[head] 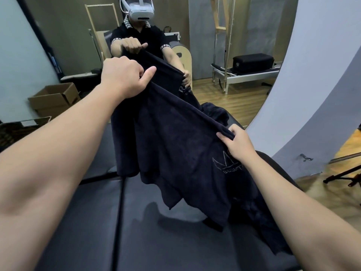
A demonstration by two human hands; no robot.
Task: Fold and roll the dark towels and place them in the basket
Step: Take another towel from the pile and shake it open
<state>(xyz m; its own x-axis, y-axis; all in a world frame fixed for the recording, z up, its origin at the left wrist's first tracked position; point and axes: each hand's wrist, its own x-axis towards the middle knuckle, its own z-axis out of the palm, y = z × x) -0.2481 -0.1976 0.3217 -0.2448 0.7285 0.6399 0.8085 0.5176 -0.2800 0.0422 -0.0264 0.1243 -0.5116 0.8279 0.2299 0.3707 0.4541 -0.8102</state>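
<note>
A dark navy towel [172, 145] with a pale crown logo hangs stretched in the air above a black padded bench [136, 231]. My left hand [123, 77] grips its upper left corner in a fist, held high. My right hand [237, 142] pinches the top edge lower and to the right. The towel's bottom hem dangles just above the bench. More dark towel fabric [216, 114] lies heaped on the bench behind it. A mirror ahead reflects me and the towel. No basket is in view.
The large mirror [244, 45] stands right behind the bench, showing a wooden floor and exercise equipment. A cardboard box [54, 98] appears at the left. A black stand [343, 177] sits on the floor at the right.
</note>
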